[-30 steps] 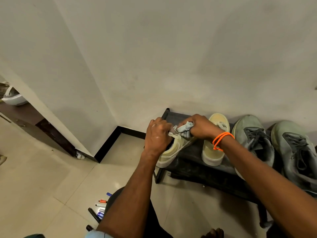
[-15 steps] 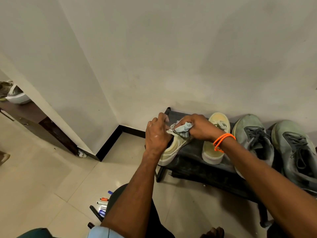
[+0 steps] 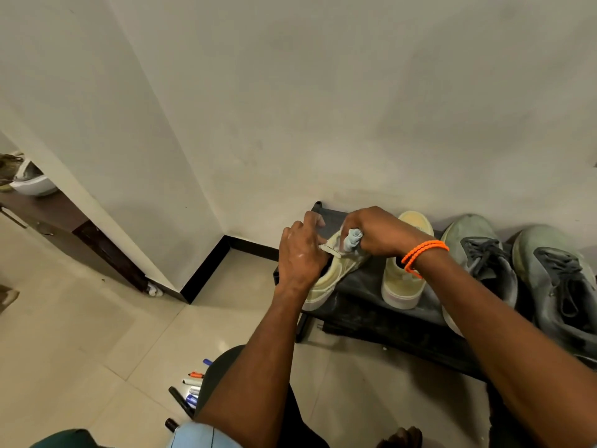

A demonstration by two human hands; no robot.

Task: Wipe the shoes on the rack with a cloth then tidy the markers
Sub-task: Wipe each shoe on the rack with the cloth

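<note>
My left hand (image 3: 300,257) grips a pale yellow sneaker (image 3: 326,279) by its collar, tilted at the left end of the black shoe rack (image 3: 371,315). My right hand (image 3: 374,232), with orange bands on the wrist, holds a bunched light blue cloth (image 3: 352,239) against the sneaker's upper near the laces. The matching yellow sneaker (image 3: 405,276) stands on the rack just right of it. Several markers (image 3: 190,388) lie on the floor tiles near my left knee, partly hidden by my leg.
Two grey-green sneakers (image 3: 481,263) (image 3: 562,286) sit on the rack's right side. The rack stands against the wall (image 3: 323,108), near a corner with black skirting (image 3: 206,270). A dark wooden shelf (image 3: 64,218) holding a white helmet (image 3: 32,181) is at far left.
The right hand has shifted the cloth slightly along the sneaker's upper, and my left hand's fingers moved a little further up. The camera view rose a little.
</note>
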